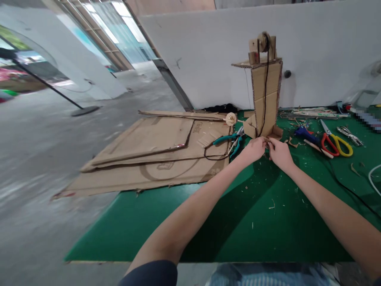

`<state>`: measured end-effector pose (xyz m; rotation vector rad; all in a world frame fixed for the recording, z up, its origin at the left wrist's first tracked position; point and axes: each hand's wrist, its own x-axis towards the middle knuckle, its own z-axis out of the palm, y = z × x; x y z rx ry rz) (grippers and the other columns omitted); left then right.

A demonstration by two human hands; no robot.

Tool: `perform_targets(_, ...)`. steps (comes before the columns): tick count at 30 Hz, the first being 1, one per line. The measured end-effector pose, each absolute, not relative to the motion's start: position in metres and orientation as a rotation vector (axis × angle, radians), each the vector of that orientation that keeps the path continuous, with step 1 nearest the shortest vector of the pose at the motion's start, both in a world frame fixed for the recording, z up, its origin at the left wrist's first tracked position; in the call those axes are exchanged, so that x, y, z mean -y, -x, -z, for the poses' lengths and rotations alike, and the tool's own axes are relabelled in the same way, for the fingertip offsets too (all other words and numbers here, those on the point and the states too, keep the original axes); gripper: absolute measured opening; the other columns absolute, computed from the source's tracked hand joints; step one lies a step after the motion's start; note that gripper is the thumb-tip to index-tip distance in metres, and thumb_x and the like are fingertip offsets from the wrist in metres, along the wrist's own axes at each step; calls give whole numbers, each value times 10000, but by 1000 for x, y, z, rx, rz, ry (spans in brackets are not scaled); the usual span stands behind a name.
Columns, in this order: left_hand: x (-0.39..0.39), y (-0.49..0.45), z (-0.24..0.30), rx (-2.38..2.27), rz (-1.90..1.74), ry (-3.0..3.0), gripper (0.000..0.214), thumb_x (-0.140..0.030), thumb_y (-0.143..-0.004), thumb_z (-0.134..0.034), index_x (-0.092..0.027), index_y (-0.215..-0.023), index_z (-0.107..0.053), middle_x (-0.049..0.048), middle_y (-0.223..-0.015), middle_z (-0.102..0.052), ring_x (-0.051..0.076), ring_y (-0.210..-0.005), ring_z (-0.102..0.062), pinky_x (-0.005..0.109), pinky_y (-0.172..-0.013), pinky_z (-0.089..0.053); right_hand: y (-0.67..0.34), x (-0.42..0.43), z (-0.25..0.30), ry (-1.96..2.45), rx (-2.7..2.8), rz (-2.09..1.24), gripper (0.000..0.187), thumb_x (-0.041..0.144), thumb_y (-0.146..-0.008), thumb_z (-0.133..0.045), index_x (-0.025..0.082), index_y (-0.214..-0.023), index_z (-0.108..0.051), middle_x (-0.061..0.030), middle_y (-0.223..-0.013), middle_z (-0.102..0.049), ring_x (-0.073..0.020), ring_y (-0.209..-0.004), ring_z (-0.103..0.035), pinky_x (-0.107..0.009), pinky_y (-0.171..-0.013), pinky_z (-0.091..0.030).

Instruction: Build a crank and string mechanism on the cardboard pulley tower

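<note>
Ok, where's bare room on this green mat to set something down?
Free: green table mat along its near edge and below the flat brown cardboard sheets. Crowded: right of the tall cardboard tower, around the red and yellow scissors and the teal pliers.

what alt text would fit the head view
The left hand and right hand meet at the foot of an upright cardboard tower on a green table. Flat cardboard sheets and teal pliers lie to its left, scissors to its right.

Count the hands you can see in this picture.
2. The left hand is at the foot of the upright cardboard tower on the green mat; the right hand is beside it, fingertips nearly meeting. No other hands show.
</note>
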<state>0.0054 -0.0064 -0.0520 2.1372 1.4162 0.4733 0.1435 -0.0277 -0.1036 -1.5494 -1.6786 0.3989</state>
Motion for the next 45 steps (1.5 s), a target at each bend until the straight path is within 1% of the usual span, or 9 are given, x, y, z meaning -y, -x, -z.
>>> perform_targets(6,17,28,58,-1428,-440,-2175,215,-238,-928,-457,-145,-866,-641,71,-788,-679,180,-715,-618,275,-647,-450,-150,20,113,1521,1616,-497,386,296,-934,-417,154,-1229,-621,-60,-728,-708,-161,-451,-600,-301,-555,-490)
perform_targets(10,28,42,60,-1345,-613,-1952,162,-216,-889,-482,-158,-955,-617,10,-773,-635,109,-573,-525,230,-521,-400,-149,24,113,1446,1569,-326,405,285,-917,-438,145,-1280,-551,-138,-997,-709,-214,-729,-665,-364,-721,-519)
perform_targets(13,33,37,59,-1260,-778,-1727,165,-224,-873,-515,-157,-996,-601,-23,-736,-577,79,-514,-473,211,-487,-399,-139,35,103,1376,1518,-207,303,357,-904,-493,164,-1118,-585,-165,-1071,-654,-249,-907,-631,-385,-789,-505)
perform_targets(21,37,20,66,-1014,-1000,-1791,76,-178,-805,-599,-145,-873,-591,17,-817,-647,110,-724,-596,228,-684,-490,-113,48,87,1210,1378,-757,286,441,-923,-457,211,-828,-597,-34,-771,-645,-184,-715,-593,-291,-643,-473)
perform_targets(25,19,31,69,-1208,-1144,-1649,139,-256,-838,-603,-140,-913,-607,35,-839,-662,125,-765,-625,222,-673,-490,-122,39,84,1229,1260,-677,359,499,-947,-423,220,-773,-567,-21,-696,-590,-177,-671,-564,-287,-619,-449)
perform_targets(30,-26,29,65,-1335,-1318,-1504,345,-288,-872,-566,-129,-1174,-617,63,-926,-694,125,-730,-614,195,-569,-431,-140,25,81,1340,1364,-389,441,563,-991,-258,262,-676,-324,4,-606,-431,-169,-592,-465,-298,-586,-389)
perform_targets(34,-51,19,64,-1336,-1382,-1751,264,-289,-901,-531,-133,-1020,-707,62,-920,-718,137,-754,-607,226,-674,-463,-154,17,88,1431,1594,-98,364,483,-997,-313,260,-710,-335,-42,-742,-523,-203,-727,-523,-319,-685,-404)
perform_targets(38,-56,18,59,-1325,-1594,-1920,225,-242,-922,-509,-150,-898,-713,75,-962,-693,157,-937,-619,240,-840,-473,-161,9,103,1506,1708,-84,238,381,-973,-399,245,-780,-423,-78,-858,-581,-230,-816,-556,-326,-719,-410)
perform_targets(45,-34,35,-4,-972,-1940,-1835,278,-424,-955,-527,-199,-872,-668,26,-813,-672,133,-776,-638,229,-670,-477,-160,12,106,1491,1788,-195,231,365,-950,-447,232,-762,-471,-45,-772,-598,-192,-703,-548,-292,-653,-369)
